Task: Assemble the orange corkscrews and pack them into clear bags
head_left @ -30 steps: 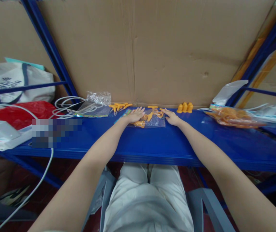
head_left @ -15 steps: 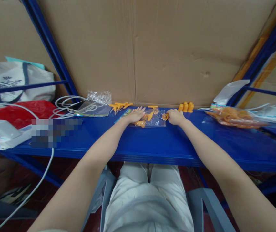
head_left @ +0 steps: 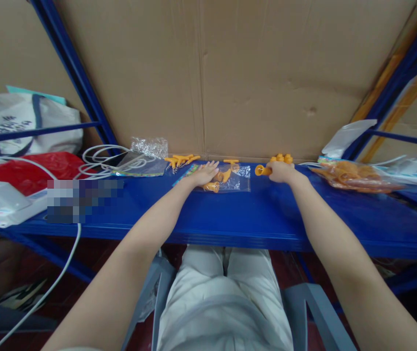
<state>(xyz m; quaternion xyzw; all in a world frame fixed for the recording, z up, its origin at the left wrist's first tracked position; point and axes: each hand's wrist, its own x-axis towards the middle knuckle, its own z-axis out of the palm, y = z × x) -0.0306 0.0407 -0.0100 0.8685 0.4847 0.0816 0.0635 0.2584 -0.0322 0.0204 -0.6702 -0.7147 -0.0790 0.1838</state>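
Observation:
My left hand (head_left: 206,174) lies flat with its fingers spread on a clear plastic bag (head_left: 243,183). Loose orange plastic pieces (head_left: 211,186) show in or on that bag, partly under the hand. In my closed right hand (head_left: 280,172) is an orange plastic tube (head_left: 262,170), its round open end pointing left. Just behind this hand several orange cylindrical pieces (head_left: 285,158) stand in a group, partly hidden. Orange T-shaped corkscrews (head_left: 181,160) with metal spirals lie beyond my left hand, and another orange bar (head_left: 231,161) rests behind the bag.
The blue shelf top (head_left: 230,219) ends at a cardboard wall (head_left: 252,87). Clear packaging (head_left: 142,165), white cables (head_left: 102,156) and a power strip (head_left: 29,204) are at the left. A bag of orange parts (head_left: 354,175) lies at the right.
My right hand has moved right, away from the clear bag, carrying the orange tube with it. My left hand has stayed in place on the bag.

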